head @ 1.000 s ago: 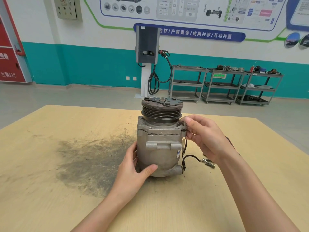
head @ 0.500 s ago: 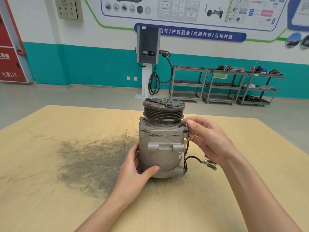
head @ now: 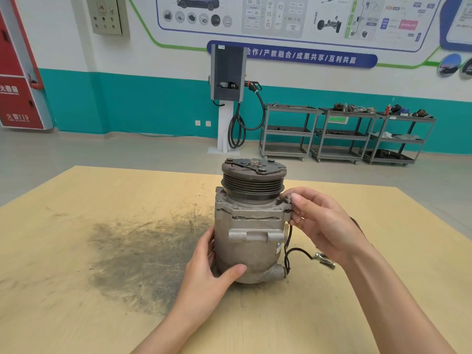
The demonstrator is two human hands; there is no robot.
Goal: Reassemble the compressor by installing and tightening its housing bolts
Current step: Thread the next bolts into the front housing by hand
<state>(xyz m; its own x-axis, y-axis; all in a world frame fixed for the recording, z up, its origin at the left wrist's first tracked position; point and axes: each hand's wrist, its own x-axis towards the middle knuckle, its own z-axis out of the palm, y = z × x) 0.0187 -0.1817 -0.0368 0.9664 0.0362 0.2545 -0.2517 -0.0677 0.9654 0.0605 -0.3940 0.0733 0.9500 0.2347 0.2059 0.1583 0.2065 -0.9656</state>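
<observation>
Left hand (head: pixel 207 279) grips compressor (head: pixel 251 231) base to steady it. Right hand (head: pixel 321 226) pinches bolt (head: pixel 289 199) at top-right flange, likely hand-threading it. Spare bolts (head: pixel 325 260) lie near right.

A compressor (head: pixel 251 233) stands upright on a tan wooden surface (head: pixel 76 315), its ribbed pulley (head: pixel 253 180) on top. The left hand (head: pixel 209 282) wraps round the lower housing, thumb across the front. The right hand (head: pixel 324 226) pinches a bolt (head: pixel 288 199) at the housing's upper right corner, just below the pulley. A black wire (head: pixel 293 251) loops from the compressor's right side. Loose bolts (head: pixel 323 259) lie on the surface beside the right wrist. A dark smudge (head: pixel 143 256) stains the surface to the left. Behind stand a charger post (head: pixel 228 77) and three metal carts (head: pixel 342 134) against a teal-banded wall.
</observation>
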